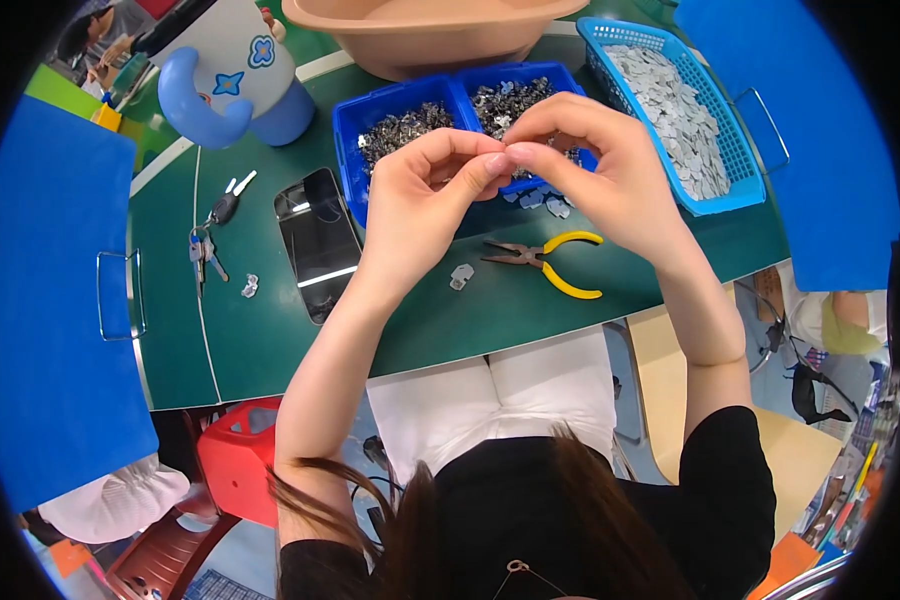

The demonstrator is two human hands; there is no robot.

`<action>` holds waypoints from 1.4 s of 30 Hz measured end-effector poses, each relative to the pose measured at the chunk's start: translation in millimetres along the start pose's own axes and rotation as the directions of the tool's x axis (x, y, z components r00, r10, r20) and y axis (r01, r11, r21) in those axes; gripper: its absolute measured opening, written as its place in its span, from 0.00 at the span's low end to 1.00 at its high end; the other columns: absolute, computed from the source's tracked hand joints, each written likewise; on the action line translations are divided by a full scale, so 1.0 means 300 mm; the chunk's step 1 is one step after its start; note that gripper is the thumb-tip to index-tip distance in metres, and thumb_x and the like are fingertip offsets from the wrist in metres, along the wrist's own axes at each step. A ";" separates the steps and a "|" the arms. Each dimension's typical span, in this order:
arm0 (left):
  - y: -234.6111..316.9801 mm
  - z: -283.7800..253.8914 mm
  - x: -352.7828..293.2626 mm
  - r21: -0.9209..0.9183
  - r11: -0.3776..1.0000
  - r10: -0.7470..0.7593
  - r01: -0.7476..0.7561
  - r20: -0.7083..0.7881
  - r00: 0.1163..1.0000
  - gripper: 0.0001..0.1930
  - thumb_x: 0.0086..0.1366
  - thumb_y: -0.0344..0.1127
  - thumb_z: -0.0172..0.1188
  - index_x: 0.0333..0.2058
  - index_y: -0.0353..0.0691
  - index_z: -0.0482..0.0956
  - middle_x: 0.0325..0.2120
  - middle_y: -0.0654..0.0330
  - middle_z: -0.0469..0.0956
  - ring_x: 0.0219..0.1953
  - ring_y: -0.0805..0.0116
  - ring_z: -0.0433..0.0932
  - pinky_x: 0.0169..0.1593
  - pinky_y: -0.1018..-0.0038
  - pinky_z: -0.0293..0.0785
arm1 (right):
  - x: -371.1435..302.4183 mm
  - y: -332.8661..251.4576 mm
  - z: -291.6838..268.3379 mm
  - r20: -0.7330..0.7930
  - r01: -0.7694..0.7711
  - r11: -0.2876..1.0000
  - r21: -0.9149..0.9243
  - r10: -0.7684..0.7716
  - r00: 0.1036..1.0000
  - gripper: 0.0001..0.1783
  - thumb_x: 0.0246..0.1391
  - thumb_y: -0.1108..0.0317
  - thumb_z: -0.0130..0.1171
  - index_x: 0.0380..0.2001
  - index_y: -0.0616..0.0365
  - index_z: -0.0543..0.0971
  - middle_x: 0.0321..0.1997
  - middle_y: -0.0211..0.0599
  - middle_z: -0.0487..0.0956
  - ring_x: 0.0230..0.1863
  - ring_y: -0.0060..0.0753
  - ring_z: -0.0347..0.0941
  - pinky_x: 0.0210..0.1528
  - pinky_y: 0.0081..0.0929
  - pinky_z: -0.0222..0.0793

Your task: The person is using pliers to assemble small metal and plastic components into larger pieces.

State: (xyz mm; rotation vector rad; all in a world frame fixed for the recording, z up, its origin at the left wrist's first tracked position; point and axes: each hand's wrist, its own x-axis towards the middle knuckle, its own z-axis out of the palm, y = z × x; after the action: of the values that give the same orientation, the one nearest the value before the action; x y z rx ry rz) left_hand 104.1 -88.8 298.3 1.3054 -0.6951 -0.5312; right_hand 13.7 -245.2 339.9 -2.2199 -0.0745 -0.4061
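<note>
The left hand [415, 195] and right hand [618, 165] meet, thumbs and forefingers pinched together; whether they grip a piece, one cannot tell. Beneath and beyond them sit blue bins [346, 155] of small dark parts [402, 128], with yellow-handled pliers [540, 253] nearer the body.

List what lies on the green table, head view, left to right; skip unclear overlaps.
Keys → black phone → small grey piece beside the pliers → yellow-handled pliers → light-blue basket.
</note>
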 end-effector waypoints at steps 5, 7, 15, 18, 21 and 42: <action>0.001 -0.010 0.001 -0.051 0.998 -0.028 0.028 -0.001 1.000 0.09 0.62 0.33 0.57 0.36 0.32 0.76 0.30 0.58 0.79 0.34 0.73 0.78 0.39 0.79 0.76 | -0.056 -0.007 0.016 -0.045 -0.048 0.997 0.063 0.051 0.998 0.11 0.46 0.71 0.61 0.35 0.62 0.76 0.35 0.34 0.76 0.35 0.27 0.71 0.37 0.20 0.66; 0.012 -0.018 0.002 -0.143 0.986 -0.090 0.084 -0.035 0.995 0.10 0.62 0.33 0.57 0.36 0.31 0.76 0.29 0.57 0.79 0.34 0.72 0.78 0.39 0.78 0.77 | -0.138 -0.003 0.007 -0.019 0.106 0.969 -0.224 -0.113 0.993 0.20 0.39 0.66 0.67 0.37 0.61 0.76 0.38 0.37 0.75 0.40 0.36 0.72 0.41 0.27 0.66; 0.010 -0.013 0.013 -0.211 0.968 -0.136 0.135 0.008 0.991 0.11 0.62 0.35 0.57 0.38 0.32 0.75 0.34 0.53 0.78 0.37 0.69 0.79 0.41 0.76 0.77 | -0.351 0.059 0.066 0.201 0.054 0.841 -0.539 0.067 0.977 0.32 0.37 0.61 0.67 0.48 0.60 0.71 0.53 0.42 0.67 0.53 0.46 0.62 0.54 0.38 0.58; 0.003 -0.021 0.013 -0.243 0.958 -0.156 0.153 0.006 0.988 0.11 0.61 0.33 0.57 0.38 0.32 0.74 0.34 0.52 0.78 0.36 0.69 0.79 0.41 0.77 0.77 | -0.328 0.029 0.060 0.152 0.047 0.816 -0.576 0.050 0.987 0.31 0.39 0.61 0.66 0.48 0.62 0.70 0.53 0.43 0.67 0.53 0.46 0.62 0.54 0.37 0.58; 0.008 -0.024 0.016 -0.256 0.953 -0.165 0.162 0.009 0.986 0.10 0.60 0.31 0.58 0.37 0.30 0.74 0.32 0.53 0.79 0.35 0.69 0.79 0.41 0.76 0.78 | -0.309 0.078 0.045 0.196 0.086 0.840 -0.536 0.025 0.980 0.31 0.40 0.62 0.66 0.48 0.63 0.70 0.51 0.43 0.68 0.51 0.45 0.63 0.52 0.37 0.59; -0.012 -0.042 0.023 -0.357 0.927 -0.161 0.114 -0.105 0.981 0.07 0.57 0.29 0.61 0.33 0.32 0.76 0.31 0.55 0.79 0.34 0.71 0.79 0.40 0.77 0.77 | -0.270 0.141 0.050 -0.051 0.283 0.852 -0.440 -0.339 0.940 0.20 0.25 0.80 0.59 0.31 0.63 0.72 0.31 0.43 0.71 0.31 0.43 0.69 0.31 0.30 0.68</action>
State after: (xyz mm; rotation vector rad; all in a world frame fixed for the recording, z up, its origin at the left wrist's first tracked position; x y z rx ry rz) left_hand 118.3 -85.8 294.4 1.0457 -0.3771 -0.6441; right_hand -50.8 -253.4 274.2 -2.6154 -0.3081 -0.8095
